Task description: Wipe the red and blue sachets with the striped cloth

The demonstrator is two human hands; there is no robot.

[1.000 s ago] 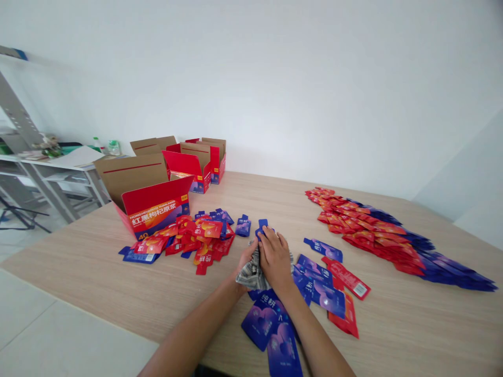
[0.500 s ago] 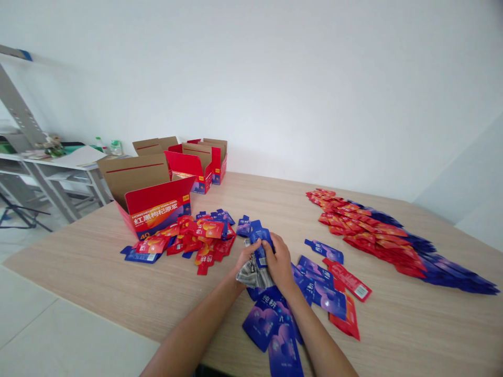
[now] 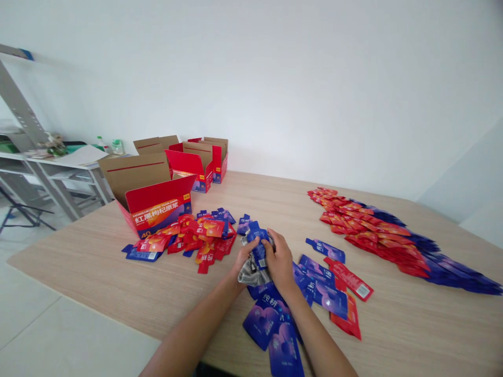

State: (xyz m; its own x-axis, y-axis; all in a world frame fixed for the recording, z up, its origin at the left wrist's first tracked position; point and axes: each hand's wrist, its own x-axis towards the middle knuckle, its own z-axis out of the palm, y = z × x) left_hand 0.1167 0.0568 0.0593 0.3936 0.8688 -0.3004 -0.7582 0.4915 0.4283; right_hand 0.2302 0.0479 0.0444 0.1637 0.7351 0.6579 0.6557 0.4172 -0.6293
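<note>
Over the middle of the table, both my hands grip one blue pouch (image 3: pixel 259 254) with its back and barcode facing up. My left hand (image 3: pixel 244 258) is closed, thumb on the pouch's left edge. From the other side my right hand (image 3: pixel 280 262) is closed on it too, thumb pressed on the face. A crumpled grey-and-black patterned cloth (image 3: pixel 250 273) is bunched beneath the pouch between my hands. Under my wrists lie loose blue pouches (image 3: pixel 264 319). Just right of them, more blue pouches (image 3: pixel 329 298) overlap red pouches (image 3: pixel 349 278).
A mixed red and blue pouch heap (image 3: pixel 196 235) lies before an open red carton (image 3: pixel 161 209). More open cartons (image 3: pixel 196 165) stand behind it by the wall. A long overlapping row of pouches (image 3: pixel 377 235) spreads along the right. A grey desk (image 3: pixel 78 162) stands far left.
My hands stay closed on the blue pouch, which has shifted slightly and tilted. The cloth under it has bunched differently, with more showing above my right fingers. The pouches on the table look unmoved.
</note>
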